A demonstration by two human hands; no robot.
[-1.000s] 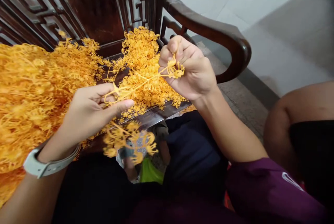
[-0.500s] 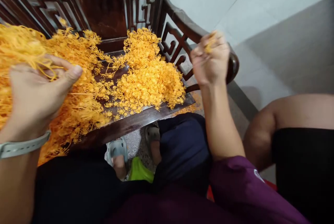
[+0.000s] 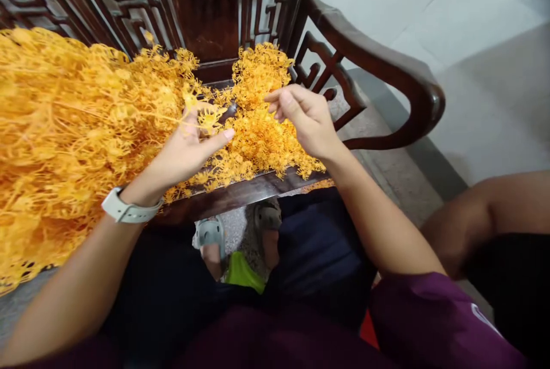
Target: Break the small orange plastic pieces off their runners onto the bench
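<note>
1. Bench (image 3: 232,194) is loaded: larger orange pile (image 3: 86,128) at left, smaller orange pile (image 3: 266,142) at right, closed off by a curved armrest (image 3: 378,57).
2. Far right, another person's leg (image 3: 507,205) is glimpsed.
3. Orange sprig (image 3: 209,119) is held loosely by the left hand (image 3: 184,145), thumb wide, between the 2 piles.
4. Right hand (image 3: 310,120) is curled narrow over the smaller pile; contents cannot be told.

Large orange pile (image 3: 86,145), its left end beyond the view's edge
</note>
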